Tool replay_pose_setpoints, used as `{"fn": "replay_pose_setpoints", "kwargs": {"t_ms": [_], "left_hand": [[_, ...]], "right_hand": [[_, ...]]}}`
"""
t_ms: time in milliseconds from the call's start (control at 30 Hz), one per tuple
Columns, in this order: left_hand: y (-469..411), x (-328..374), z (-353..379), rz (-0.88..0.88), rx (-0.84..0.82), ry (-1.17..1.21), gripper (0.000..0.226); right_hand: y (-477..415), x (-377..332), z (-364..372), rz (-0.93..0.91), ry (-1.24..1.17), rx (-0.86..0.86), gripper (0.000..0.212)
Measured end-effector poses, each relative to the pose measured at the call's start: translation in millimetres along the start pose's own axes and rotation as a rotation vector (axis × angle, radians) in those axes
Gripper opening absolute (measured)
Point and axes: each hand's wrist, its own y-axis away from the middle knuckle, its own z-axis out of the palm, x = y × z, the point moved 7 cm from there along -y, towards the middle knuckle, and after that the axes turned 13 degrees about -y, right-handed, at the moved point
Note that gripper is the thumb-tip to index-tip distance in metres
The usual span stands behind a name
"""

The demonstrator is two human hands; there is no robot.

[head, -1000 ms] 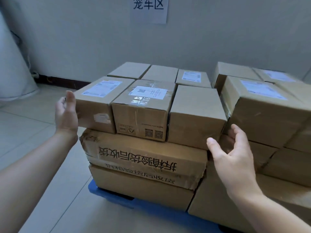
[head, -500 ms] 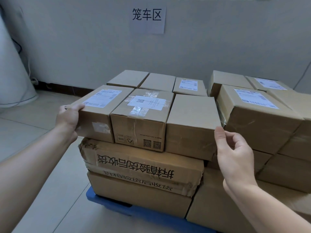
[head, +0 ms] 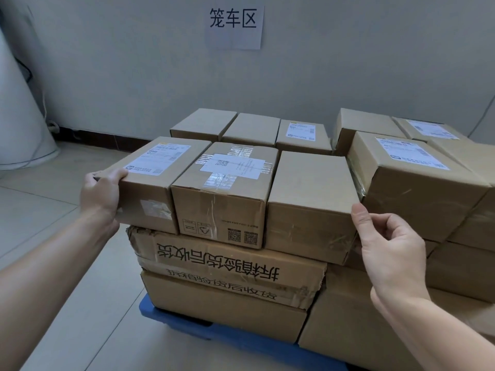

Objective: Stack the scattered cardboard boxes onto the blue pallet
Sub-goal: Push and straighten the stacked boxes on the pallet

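Cardboard boxes are stacked on a blue pallet (head: 184,321). The top front row holds a labelled box (head: 160,167), a taped box (head: 227,188) and a plain box (head: 310,194), all resting on a large printed box (head: 227,263). My left hand (head: 100,192) grips the labelled box's left front corner, thumb on top. On the other side, my right hand (head: 388,250) has its thumb against the plain box's right front edge. Its fingers curl into the gap beside a neighbouring labelled box (head: 417,183).
More boxes fill the back row (head: 249,128) and the right-hand stack (head: 460,263). A grey wall with a paper sign (head: 234,26) stands behind. At the far left are a white curved object (head: 18,116) and a cable. Tiled floor (head: 53,263) lies to the left.
My left hand closed onto the labelled box's corner. My right hand rose from below the plain box to its right front edge. The camera view drew closer.
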Motion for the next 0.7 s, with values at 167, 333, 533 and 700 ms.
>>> {"fn": "replay_pose_setpoints", "kwargs": {"t_ms": [167,333,533,700], "left_hand": [[2.8,4.7,-3.5,0.067,0.063,-0.071,0.068],[28.3,66.8,-5.1,0.359,0.298,-0.366,0.074],[66.8,139.5,93.7,0.623,-0.024,-0.685,0.049],[135.9,142.8,198.8,0.588,-0.640,-0.607,0.051]], "right_hand": [[4.6,-14.6,-1.3,-0.139,0.047,0.011,0.028],[2.9,-77.0,29.7,-0.381,0.054,-0.149,0.009],[-62.8,-121.6,77.7,-0.274,0.005,-0.213,0.019],[-125.8,-111.3,77.5,0.011,0.249,-0.424,0.018]]}}
